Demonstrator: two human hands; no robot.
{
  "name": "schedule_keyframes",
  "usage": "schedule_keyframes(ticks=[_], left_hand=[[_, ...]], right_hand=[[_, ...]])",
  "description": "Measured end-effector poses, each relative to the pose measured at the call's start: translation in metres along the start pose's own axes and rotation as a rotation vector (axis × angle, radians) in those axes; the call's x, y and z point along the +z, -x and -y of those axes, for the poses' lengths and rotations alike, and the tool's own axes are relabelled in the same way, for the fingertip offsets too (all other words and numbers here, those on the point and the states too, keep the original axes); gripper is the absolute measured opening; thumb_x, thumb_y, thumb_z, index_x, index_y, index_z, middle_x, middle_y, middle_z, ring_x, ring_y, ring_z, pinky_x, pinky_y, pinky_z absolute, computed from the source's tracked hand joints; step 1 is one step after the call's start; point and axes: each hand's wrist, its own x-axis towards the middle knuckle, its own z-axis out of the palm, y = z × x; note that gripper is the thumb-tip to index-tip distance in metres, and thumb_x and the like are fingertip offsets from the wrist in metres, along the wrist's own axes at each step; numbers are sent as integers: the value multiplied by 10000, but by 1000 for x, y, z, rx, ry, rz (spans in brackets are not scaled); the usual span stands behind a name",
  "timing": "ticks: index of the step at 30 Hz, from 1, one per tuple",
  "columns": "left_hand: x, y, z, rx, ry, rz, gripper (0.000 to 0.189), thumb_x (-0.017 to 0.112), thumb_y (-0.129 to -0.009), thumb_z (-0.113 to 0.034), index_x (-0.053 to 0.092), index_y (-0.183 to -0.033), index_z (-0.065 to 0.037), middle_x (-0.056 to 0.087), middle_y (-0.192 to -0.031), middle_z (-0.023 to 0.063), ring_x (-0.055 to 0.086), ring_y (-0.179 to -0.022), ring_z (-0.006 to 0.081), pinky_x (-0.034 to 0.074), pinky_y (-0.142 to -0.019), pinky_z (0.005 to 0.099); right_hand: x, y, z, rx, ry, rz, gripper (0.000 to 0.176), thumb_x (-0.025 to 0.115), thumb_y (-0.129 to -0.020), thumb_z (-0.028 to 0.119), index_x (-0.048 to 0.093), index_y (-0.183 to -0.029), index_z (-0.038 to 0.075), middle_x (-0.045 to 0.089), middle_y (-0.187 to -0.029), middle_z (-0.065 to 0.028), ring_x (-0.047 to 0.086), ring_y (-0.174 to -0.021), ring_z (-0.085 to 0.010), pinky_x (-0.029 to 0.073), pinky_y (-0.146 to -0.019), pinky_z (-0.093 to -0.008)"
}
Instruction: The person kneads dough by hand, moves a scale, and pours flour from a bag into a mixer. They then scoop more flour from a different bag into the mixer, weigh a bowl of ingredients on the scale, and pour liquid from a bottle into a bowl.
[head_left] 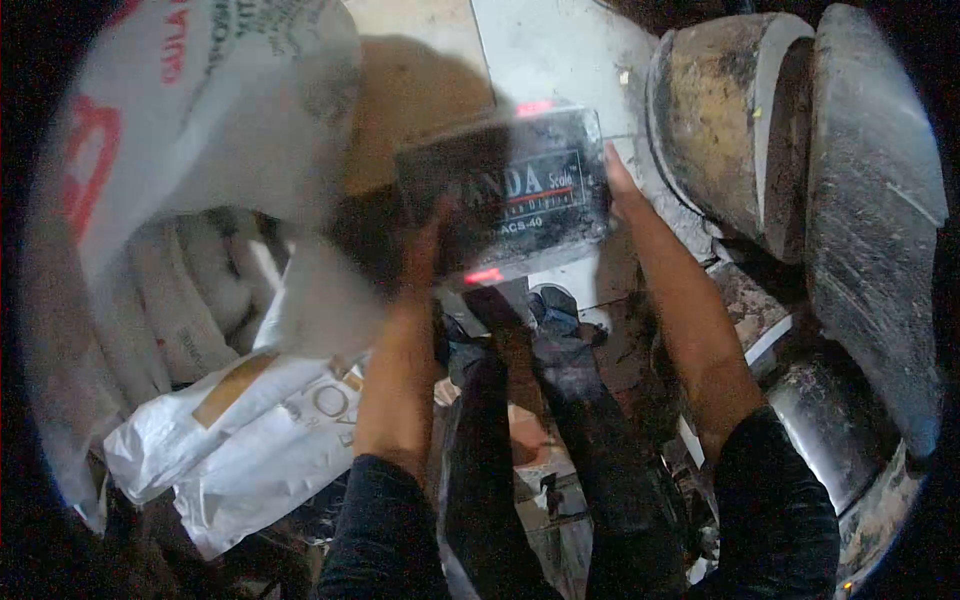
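A dark box-shaped digital scale (525, 190), printed with "Scale" and "ACS-40", is held up in front of me between both hands. Red glows show at its far and near edges, and its surface looks worn. At its left side is my left hand (424, 238), dim and blurred, with the fingers partly hidden as they grip it. My right hand (620, 185) presses against the opposite side, thumb along the edge and the other fingers out of sight behind or beneath. Below the scale are my legs and shoes (553, 305).
A big white bag with red print (230, 110) bulks at the upper left. White packaged sacks (265, 430) lie lower left. On the right stand a worn round container (710, 120) and a large grey scuffed panel (875, 220). Pale floor tiles (565, 50) show beyond the scale.
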Motion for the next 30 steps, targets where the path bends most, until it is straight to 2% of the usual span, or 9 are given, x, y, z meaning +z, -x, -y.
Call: schedule_keyframes(ticks=[2,4,6,10,12,18,22,27,30], left_hand=[[6,-8,5,-115,-189,-96,730,640,-686,-510,467,-1167,11,486,-1172,192,467,-1058,338,356,-905,382],[-3,-7,-5,-145,-275,-166,743,634,-685,-522,465,-1168,17,476,-1183,202,459,-1069,356,345,-915,391],[-23,25,-4,234,-106,-27,761,644,-663,-543,499,-1120,48,513,-1130,218,465,-1078,328,349,-908,384],[-81,149,-71,-201,-111,95,671,688,-649,-483,565,-1020,63,580,-1012,198,536,-973,256,386,-862,357],[-108,229,-122,162,143,-22,612,685,-668,-444,569,-1013,47,600,-982,167,560,-908,221,413,-823,337],[-218,422,-207,251,148,28,466,627,-747,-392,590,-981,9,627,-894,108,570,-816,180,430,-755,315],[-301,544,-267,112,442,31,522,609,-745,-459,600,-992,1,606,-948,107,552,-868,178,424,-769,314],[-324,645,-264,182,225,-78,642,540,-726,-589,596,-1017,-20,616,-934,153,575,-902,243,413,-796,335],[-319,710,-273,243,269,-237,620,536,-739,-574,602,-988,-10,623,-892,157,585,-866,241,419,-778,334]], right_hand=[[9,4,-9,-149,-537,505,672,290,-850,553,409,-1224,7,471,-1196,-142,420,-1119,-242,327,-926,-335],[47,68,15,-251,-138,-31,730,278,-835,590,315,-1284,16,370,-1285,-123,339,-1182,-241,270,-969,-335],[62,110,22,-237,57,-310,779,272,-818,623,240,-1322,30,282,-1347,-115,265,-1229,-247,218,-999,-354],[90,241,41,-175,19,-342,817,264,-793,657,163,-1344,63,191,-1379,-114,184,-1258,-264,164,-1008,-412],[107,318,62,-132,-4,-306,838,260,-781,675,125,-1355,79,145,-1395,-113,143,-1272,-272,137,-1013,-441],[149,536,142,-117,8,-102,998,238,-653,809,6,-1374,160,-18,-1427,-125,3,-1300,-323,53,-991,-552],[223,684,215,-205,5,-50,718,332,-849,534,206,-1337,23,182,-1396,-86,159,-1278,-221,159,-1027,-328],[214,721,270,-339,336,72,678,405,-836,520,340,-1285,16,344,-1316,-143,289,-1228,-258,230,-986,-367],[219,737,298,-386,243,356,520,437,-853,435,463,-1166,20,545,-1083,-71,553,-897,-172,440,-790,-328]])
